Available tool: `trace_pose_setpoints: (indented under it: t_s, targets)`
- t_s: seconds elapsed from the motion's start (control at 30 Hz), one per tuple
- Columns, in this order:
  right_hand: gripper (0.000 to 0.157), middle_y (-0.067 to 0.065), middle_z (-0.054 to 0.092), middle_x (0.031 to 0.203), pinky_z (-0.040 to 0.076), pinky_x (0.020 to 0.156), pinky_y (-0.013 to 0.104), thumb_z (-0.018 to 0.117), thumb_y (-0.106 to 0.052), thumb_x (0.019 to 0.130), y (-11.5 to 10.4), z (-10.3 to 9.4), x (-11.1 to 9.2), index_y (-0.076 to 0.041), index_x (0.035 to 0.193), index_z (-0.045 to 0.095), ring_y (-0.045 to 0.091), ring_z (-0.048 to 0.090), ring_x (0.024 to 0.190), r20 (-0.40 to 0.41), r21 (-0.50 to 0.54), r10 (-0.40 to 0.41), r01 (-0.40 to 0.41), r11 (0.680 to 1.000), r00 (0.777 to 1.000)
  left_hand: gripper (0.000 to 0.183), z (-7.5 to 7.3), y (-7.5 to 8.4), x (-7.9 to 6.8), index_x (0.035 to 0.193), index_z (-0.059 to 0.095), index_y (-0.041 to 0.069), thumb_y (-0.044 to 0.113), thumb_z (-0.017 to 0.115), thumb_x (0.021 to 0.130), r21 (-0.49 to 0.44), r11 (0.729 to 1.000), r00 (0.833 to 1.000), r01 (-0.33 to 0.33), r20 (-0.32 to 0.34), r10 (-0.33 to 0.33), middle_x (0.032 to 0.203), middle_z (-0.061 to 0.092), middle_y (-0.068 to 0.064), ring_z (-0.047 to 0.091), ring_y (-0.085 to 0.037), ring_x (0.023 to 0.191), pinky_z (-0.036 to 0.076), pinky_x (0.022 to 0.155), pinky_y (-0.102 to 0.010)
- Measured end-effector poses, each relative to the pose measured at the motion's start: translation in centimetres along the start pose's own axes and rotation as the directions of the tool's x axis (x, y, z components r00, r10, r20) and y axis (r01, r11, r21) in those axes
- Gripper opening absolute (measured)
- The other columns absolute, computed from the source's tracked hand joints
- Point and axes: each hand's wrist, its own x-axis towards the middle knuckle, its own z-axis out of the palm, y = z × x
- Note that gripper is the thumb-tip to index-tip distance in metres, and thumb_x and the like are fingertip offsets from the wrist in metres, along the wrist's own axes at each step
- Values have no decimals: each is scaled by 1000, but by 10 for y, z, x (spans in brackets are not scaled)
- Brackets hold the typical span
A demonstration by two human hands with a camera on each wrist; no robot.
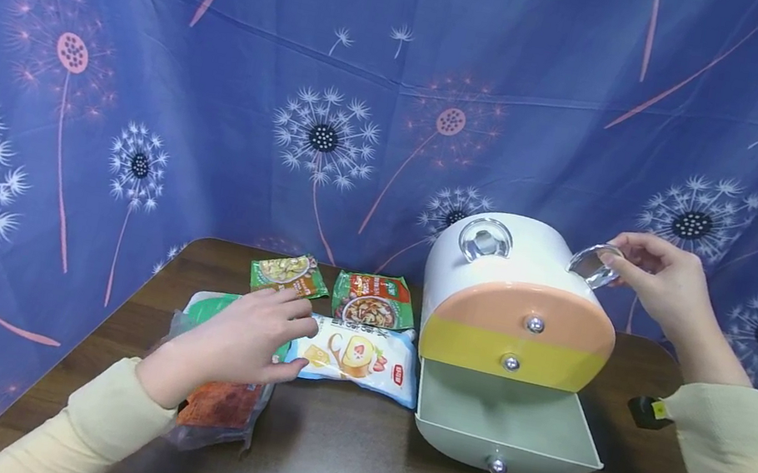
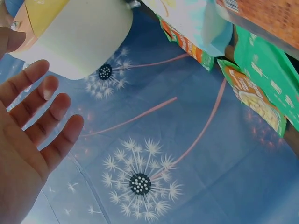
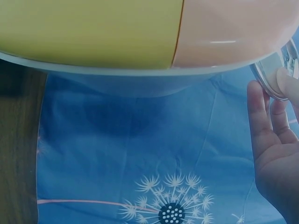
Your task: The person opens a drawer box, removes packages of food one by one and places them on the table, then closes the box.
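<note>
A rounded white drawer box [image 1: 507,242] stands on the right of the table, with a peach top drawer [image 1: 488,311], a yellow middle one and a pale green bottom drawer [image 1: 500,410] pulled out. Two shiny silver ears sit on its top. My right hand [image 1: 667,287] pinches the right ear [image 1: 593,266] between thumb and fingers, seen also in the right wrist view. On the left, my left hand [image 1: 248,332] hovers over food packets with its fingers spread and loosely bent, holding nothing. Beside its fingertips lies a white-and-blue snack bag [image 1: 357,359].
Two small green packets, one brown-fronted [image 1: 289,273] and one red-fronted [image 1: 375,301], lie at the back. A clear pack with orange-red contents [image 1: 223,405] and a green-topped package [image 1: 210,308] lie under the left arm. A patterned blue cloth [image 1: 402,105] hangs behind the table.
</note>
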Motion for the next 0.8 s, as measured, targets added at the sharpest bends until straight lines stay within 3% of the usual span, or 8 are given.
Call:
trace_pose_setpoints:
  t_s: [0.3, 0.8]
  targets:
    - [35, -21, 58, 78, 47, 60, 9, 67, -34, 85, 0, 1, -1, -8, 109, 60, -1, 57, 67, -9, 4, -8, 8, 1000, 1000, 23, 9, 4, 10, 88, 58, 19, 38, 68, 78, -10, 999, 999, -34, -30, 33, 85, 53, 7, 49, -14, 78, 45, 67, -31]
    - [37, -20, 56, 82, 44, 60, 5, 66, -34, 86, -3, 1, -3, -8, 110, 59, -3, 57, 66, -25, -27, -25, 24, 999, 999, 24, 18, 17, 25, 91, 60, 18, 34, 68, 76, -17, 996, 987, -91, -136, 87, 90, 56, 4, 50, -15, 81, 45, 63, -30]
